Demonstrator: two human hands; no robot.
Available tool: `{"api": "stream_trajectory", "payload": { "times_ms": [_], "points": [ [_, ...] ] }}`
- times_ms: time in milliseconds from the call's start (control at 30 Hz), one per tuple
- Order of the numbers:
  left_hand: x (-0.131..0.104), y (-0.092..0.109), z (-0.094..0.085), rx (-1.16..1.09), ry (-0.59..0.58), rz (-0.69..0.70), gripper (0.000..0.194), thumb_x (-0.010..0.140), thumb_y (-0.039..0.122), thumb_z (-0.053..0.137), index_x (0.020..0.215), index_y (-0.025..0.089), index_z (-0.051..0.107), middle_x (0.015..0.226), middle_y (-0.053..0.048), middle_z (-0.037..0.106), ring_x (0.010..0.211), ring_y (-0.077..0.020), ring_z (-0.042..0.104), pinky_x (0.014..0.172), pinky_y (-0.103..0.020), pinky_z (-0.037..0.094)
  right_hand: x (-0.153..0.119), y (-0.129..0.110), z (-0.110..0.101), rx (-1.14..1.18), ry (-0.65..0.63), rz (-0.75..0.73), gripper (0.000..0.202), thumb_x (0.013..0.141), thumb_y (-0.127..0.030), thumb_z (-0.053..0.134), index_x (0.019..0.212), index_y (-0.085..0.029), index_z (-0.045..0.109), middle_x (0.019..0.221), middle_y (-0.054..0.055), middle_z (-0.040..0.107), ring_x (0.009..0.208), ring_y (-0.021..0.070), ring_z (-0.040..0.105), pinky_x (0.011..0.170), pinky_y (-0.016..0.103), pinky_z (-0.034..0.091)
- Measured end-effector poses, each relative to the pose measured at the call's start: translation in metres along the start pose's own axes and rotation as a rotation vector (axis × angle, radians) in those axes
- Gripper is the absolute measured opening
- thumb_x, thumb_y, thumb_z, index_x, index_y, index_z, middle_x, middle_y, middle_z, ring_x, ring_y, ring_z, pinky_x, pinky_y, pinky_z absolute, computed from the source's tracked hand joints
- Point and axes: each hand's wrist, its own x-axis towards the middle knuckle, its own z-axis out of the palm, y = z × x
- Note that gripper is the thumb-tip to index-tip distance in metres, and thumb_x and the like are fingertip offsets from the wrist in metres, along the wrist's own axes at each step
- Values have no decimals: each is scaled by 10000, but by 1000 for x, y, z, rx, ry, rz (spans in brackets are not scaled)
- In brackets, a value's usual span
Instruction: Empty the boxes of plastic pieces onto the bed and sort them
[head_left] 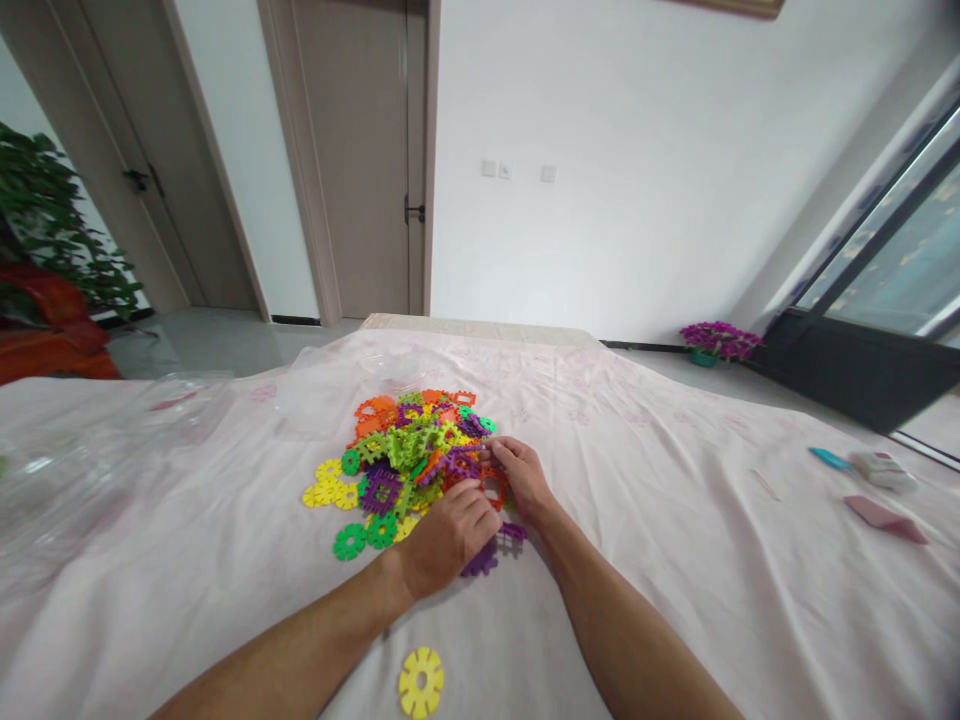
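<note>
Right hand [519, 476] pinched purple notched piece [469, 450]; left hand [450, 532] grip not discernible. Snagged teeth risked dragging plastic-connector pile [417, 442].

Premises present as a home. Supporting evidence: a brown interior door [352, 150] with a lever handle [415, 211], set in a white far wall [615, 220] bearing switch plates [549, 174]; a leafy houseplant [56, 225] and red wooden furniture [56, 300] at far left; potted magenta flowers [720, 341] at far right; a pale pink floral cloth [660, 520] nearer, carrying interlocking plastic toy pieces [411, 440]. Exact room use cannot be determined.
</note>
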Motion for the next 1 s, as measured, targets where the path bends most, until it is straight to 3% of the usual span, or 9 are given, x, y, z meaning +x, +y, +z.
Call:
{"api": "stream_trajectory", "payload": {
  "times_ms": [167,300,467,600,733,867,933,1000],
  "points": [
    [0,-15,-5,169,-11,-219,138,955,121,474,926,190,590,877,-21,632,965,-200,591,1181,-523,319,-3,-2,2,-116,45,-134,335,751,-502,732,870,-188,751,780,33,703,714,179,606,689,295,480],
    [-1,-22,-11,162,-53,-369,205,954,107,444,982,188,631,923,-50,666,990,-219,604,1193,-567,272,-6,-8,6,-205,52,-262,272,795,-439,676,890,-193,744,826,36,710,779,200,614,749,316,483],
    [-7,-32,-25,25,94,-400,347,959,119,429,1223,228,628,1291,-85,644,1237,-232,560,1190,-531,276,-2,-10,-5,-438,236,-322,313,861,-448,556,990,-218,725,904,49,727,866,237,626,833,367,491],
    [-16,-53,-45,64,194,-534,366,950,145,428,1239,244,629,1348,-80,617,1309,-247,512,1184,-513,276,2,-7,-20,-655,327,-328,322,886,-416,525,1088,-256,719,1061,60,725,1011,262,618,950,409,444],
    [-33,-83,-51,166,190,-858,385,952,292,466,1313,220,579,1420,-127,554,1385,-319,419,1154,-568,278,5,2,-24,-828,248,-313,358,890,-327,523,1180,-223,704,1161,112,708,1087,288,604,999,422,408],
    [-52,-108,-32,48,-1,-1198,475,962,434,434,1346,184,558,1354,-179,587,1294,-354,503,1055,-566,396,5,9,-15,-817,116,-353,364,886,-317,537,1190,-215,707,1134,102,721,1100,288,602,1039,427,382],
    [-57,-112,-20,-72,-10,-1244,464,966,428,416,1322,180,577,1318,-169,609,1256,-329,543,1056,-533,415,2,8,-9,-734,77,-348,367,878,-372,561,1179,-227,714,1126,83,723,1104,288,597,1053,443,380],
    [-56,-110,-12,-201,82,-1208,454,967,412,409,1319,181,580,1340,-147,602,1296,-294,522,1114,-495,384,-2,3,-2,-591,20,-312,405,872,-444,580,1197,-239,708,1182,69,710,1143,287,584,1066,453,386]
  ]
}}
